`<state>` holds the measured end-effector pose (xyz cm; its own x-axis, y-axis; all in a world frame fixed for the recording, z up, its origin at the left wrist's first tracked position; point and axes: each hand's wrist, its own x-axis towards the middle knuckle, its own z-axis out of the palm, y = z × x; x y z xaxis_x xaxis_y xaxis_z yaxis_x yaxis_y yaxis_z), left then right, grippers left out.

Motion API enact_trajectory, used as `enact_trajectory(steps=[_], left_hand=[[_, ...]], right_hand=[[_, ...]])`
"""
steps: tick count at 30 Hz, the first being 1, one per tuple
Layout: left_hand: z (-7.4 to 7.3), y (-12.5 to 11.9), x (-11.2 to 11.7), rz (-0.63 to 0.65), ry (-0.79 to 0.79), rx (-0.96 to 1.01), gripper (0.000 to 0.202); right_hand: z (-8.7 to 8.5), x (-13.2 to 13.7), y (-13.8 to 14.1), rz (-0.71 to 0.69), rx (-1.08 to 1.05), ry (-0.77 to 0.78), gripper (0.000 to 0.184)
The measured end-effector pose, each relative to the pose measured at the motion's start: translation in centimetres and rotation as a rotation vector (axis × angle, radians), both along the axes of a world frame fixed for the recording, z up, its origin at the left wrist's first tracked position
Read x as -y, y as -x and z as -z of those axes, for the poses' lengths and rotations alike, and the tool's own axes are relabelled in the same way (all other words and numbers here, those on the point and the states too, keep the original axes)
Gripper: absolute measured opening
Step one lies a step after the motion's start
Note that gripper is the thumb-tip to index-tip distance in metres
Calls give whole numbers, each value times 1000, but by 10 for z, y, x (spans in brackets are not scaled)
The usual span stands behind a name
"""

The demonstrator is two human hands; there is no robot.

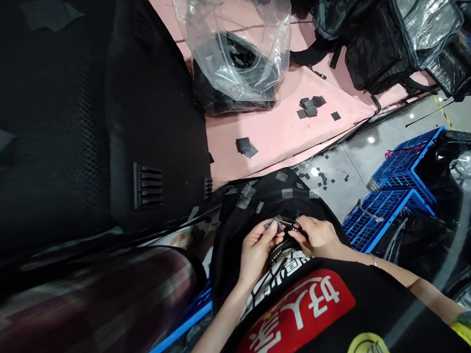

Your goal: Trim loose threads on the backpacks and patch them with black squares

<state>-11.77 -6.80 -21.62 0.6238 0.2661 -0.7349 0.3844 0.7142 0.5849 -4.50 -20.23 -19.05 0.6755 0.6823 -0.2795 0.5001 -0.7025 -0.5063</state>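
Note:
My left hand (256, 249) is closed in a pinch on a small dark grey square patch (273, 226), held over my lap. My right hand (318, 236) is wrapped round small dark thread snips (291, 223), whose thin blades meet the patch's edge. Whether the blades are cutting into it cannot be made out. Several light grey scraps (245, 196) lie on the black cloth (231, 226) across my lap. Below my hands is a black apron with a red printed patch (293, 320).
A pink-covered table (269, 135) lies ahead, holding loose grey squares (308, 107), a clear plastic bag (245, 55) and black backpacks (376, 49). A large black padded piece (152, 123) stands at left. Blue crates (399, 167) and dark scraps (322, 180) are on the floor at right.

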Motion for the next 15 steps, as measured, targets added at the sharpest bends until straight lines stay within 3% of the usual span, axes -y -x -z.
enact_trajectory(steps=[7, 15], left_hand=[[-3, -3, 1, -91, 58, -4, 34], [0, -3, 1, -127, -24, 9, 35]], right_hand=[[2, -6, -2, -60, 84, 88, 40], [0, -10, -6, -138, 106, 152, 37]])
